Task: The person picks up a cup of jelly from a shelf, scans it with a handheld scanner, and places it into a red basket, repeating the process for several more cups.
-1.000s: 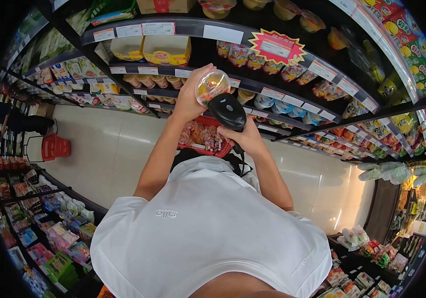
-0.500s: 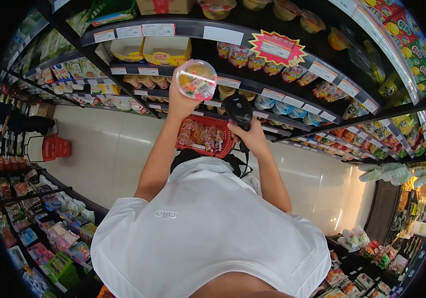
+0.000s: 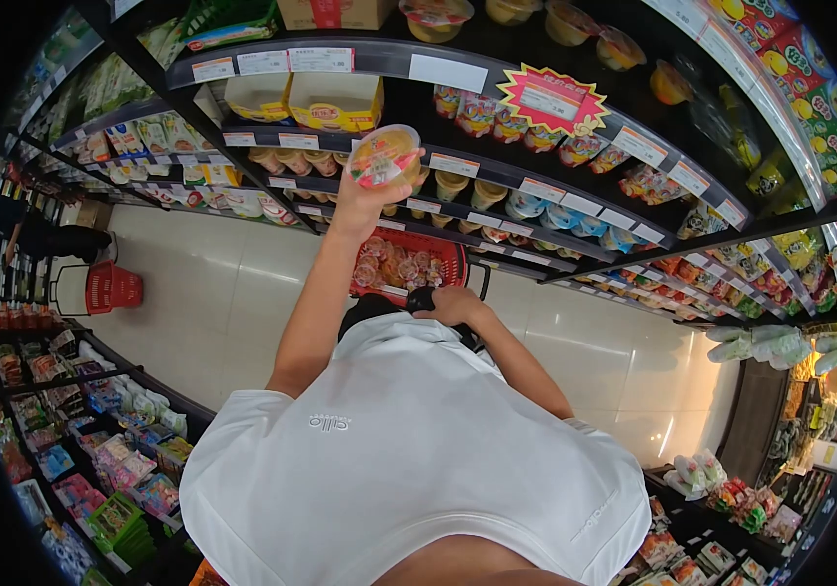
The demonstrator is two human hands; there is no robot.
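Observation:
My left hand point(image 3: 365, 200) is raised in front of the shelf, its fingers wrapped round a clear plastic fruit jelly cup point(image 3: 384, 158). The cup is tilted, and a red and white label shows on it. Down by my waist, my right hand point(image 3: 454, 306) is closed on a black handheld scanner point(image 3: 421, 298), which is mostly hidden by the hand and my body. Between my arms and below the shelves is a red shopping basket point(image 3: 459, 266) holding several packaged cups point(image 3: 399, 266).
Shelves of cups and packets curve across the front, with price tags point(image 3: 449, 73) and a red starburst sign point(image 3: 555, 100). Yellow display boxes point(image 3: 335, 103) stand on one shelf. Another red basket point(image 3: 114, 289) is at left near a person in dark clothes point(image 3: 67, 242). Goods line the shelves behind me.
My right hand has lowered the scanner from beside the jelly cup to my waist. My left hand has tilted the cup, so its side shows more.

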